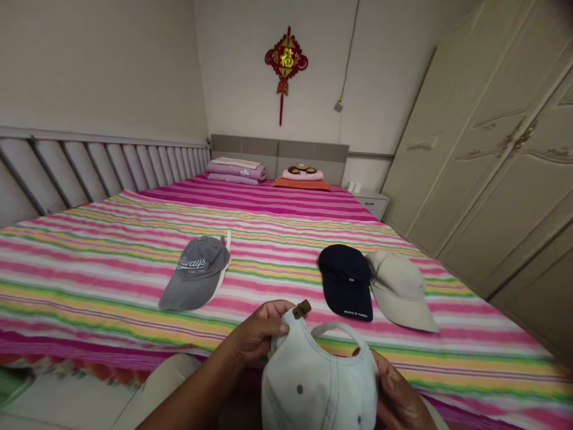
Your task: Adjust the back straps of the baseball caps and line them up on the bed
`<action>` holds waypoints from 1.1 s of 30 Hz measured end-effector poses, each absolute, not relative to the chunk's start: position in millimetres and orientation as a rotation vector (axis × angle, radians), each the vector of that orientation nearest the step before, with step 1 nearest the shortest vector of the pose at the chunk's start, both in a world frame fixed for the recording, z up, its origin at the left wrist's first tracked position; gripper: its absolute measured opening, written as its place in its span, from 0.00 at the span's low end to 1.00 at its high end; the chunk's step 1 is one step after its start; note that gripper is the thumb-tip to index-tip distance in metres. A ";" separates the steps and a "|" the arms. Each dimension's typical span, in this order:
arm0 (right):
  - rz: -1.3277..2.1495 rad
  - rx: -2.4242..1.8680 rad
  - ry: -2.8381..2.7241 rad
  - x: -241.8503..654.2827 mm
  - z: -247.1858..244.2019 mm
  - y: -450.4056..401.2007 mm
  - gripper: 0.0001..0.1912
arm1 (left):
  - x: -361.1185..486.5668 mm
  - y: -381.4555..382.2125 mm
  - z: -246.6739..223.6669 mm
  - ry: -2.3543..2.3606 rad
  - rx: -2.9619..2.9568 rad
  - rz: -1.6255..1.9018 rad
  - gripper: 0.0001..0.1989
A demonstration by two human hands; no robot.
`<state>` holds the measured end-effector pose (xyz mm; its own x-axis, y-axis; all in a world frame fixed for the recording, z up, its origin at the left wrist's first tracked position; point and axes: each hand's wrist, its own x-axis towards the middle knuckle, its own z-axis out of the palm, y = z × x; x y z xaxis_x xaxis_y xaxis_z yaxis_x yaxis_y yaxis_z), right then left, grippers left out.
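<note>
Between my two hands is a pale, whitish baseball cap, its back opening facing up and away from me. My left hand pinches the cap's edge beside a brown metal buckle on the strap end. My right hand is closed on the cap's right side, its fingers partly hidden behind the fabric. A grey cap with white lettering lies on the bed to the left. To the right a navy cap lies against a beige cap.
Striped bedding spreads under the caps. Folded purple bedding and a pink pillow sit by the headboard. A railing runs along the left, and a large wardrobe and a nightstand stand right.
</note>
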<state>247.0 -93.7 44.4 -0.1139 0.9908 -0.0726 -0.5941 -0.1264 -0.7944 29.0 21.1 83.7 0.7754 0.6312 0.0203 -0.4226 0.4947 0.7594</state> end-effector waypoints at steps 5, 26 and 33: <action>1.579 -0.680 -0.759 251.7 43.5 -94.0 0.13 | 38.3 19.5 83.4 0.397 0.875 0.680 0.15; 1.390 -0.842 -1.200 245.5 117.2 -90.6 0.16 | 51.2 11.3 100.6 0.320 1.230 0.612 0.09; 1.122 -1.243 -1.302 216.9 124.1 -77.4 0.14 | 54.5 8.4 101.1 0.285 1.241 0.644 0.11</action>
<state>216.9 -77.4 124.1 -0.0002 0.9987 0.0514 0.0969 0.0512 -0.9940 54.5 8.4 101.1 0.7911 0.5957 0.1387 -0.2982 0.1777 0.9378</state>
